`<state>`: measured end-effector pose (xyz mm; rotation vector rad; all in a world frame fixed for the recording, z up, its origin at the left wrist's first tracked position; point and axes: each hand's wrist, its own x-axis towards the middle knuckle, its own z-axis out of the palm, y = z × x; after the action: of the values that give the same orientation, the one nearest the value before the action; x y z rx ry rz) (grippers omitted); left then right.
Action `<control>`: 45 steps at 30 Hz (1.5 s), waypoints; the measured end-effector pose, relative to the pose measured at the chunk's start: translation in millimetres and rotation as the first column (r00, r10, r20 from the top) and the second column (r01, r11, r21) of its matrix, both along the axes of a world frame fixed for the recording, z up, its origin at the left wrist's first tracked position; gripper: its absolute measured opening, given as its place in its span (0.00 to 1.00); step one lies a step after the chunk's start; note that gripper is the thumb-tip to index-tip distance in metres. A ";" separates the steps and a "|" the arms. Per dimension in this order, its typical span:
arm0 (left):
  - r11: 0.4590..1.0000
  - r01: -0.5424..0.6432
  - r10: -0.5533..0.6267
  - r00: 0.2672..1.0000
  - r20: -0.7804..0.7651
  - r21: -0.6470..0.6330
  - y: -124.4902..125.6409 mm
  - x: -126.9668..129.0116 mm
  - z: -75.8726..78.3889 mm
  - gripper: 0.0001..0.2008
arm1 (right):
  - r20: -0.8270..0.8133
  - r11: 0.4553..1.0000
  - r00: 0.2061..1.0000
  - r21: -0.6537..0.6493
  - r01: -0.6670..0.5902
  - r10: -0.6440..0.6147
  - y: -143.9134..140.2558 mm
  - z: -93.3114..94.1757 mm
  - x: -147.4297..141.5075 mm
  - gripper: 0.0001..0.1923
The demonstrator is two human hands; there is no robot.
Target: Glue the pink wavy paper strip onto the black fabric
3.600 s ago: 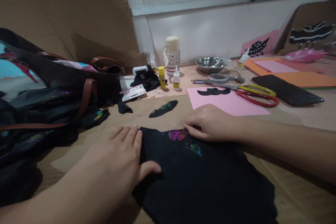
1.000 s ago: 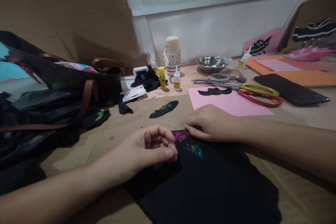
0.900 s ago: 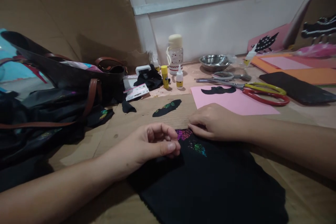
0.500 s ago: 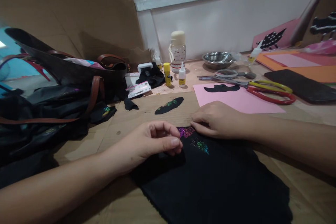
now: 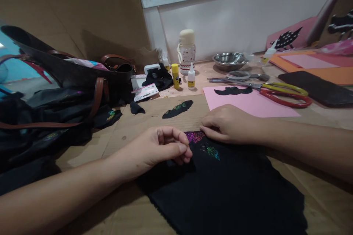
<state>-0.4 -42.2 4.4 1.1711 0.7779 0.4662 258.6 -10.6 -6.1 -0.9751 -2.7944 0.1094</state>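
A large piece of black fabric (image 5: 234, 187) with purple and green glitter patches lies in front of me, its lower left edge frayed. Over its upper left part is my left hand (image 5: 168, 147), fingers curled and thumb against them; whatever is inside the pinch is hidden. My right hand (image 5: 226, 123) rests at the fabric's top edge, closed, with its thumb and fingertips on the cloth beside the purple glitter. Beyond both hands lies a small leaf-shaped black cutout (image 5: 178, 109) with green glitter.
Scissors (image 5: 286, 93) and a black moustache-shaped cutout (image 5: 233, 90) lie on pink paper (image 5: 248, 108). Behind stand a glue stick (image 5: 175, 76), a glue bottle (image 5: 191, 77), a drinking bottle (image 5: 187, 51) and a metal bowl (image 5: 228, 61). A dark bag (image 5: 91, 75) is at left, a phone (image 5: 317, 88) at right.
The view has shifted very slightly. Both hands and the fabric keep the same places and poses.
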 end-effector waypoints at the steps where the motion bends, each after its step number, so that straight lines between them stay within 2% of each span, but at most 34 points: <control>1: 1.000 -0.007 0.007 1.000 0.006 -0.007 -0.3 -0.2 -0.7 0.13 | 0.000 1.000 1.000 0.001 0.002 -0.002 0.1 -0.2 0.0 0.17; 12: 0.999 -0.022 0.023 0.999 0.046 -0.037 -0.4 0.6 -2.8 0.11 | -0.002 1.000 1.000 -0.006 0.004 -0.004 -0.5 0.6 -0.6 0.16; 20: 1.000 -0.009 0.010 0.999 0.042 -0.029 -1.1 2.2 -1.0 0.15 | 0.000 1.000 1.000 -0.011 0.011 -0.011 -1.7 2.9 -1.0 0.16; 40: 0.998 -0.055 0.057 0.996 0.063 -0.023 -1.5 1.1 -3.0 0.08 | -0.043 1.000 0.999 0.015 -0.010 0.011 -0.1 0.2 1.2 0.16; 42: 0.998 -0.065 0.067 0.995 0.077 -0.023 -2.1 0.7 -2.8 0.09 | -0.088 0.999 0.996 0.046 -0.009 0.013 -3.3 1.1 0.7 0.18; 45: 0.997 -0.066 0.070 0.990 0.124 -0.031 -3.6 0.1 -1.3 0.13 | -0.311 0.997 0.950 0.078 0.013 0.012 -16.8 4.7 -5.1 0.16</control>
<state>-0.3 -45.8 3.1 1.0823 0.7154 0.5787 253.5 -27.4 -1.4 -0.8566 -2.4896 0.1389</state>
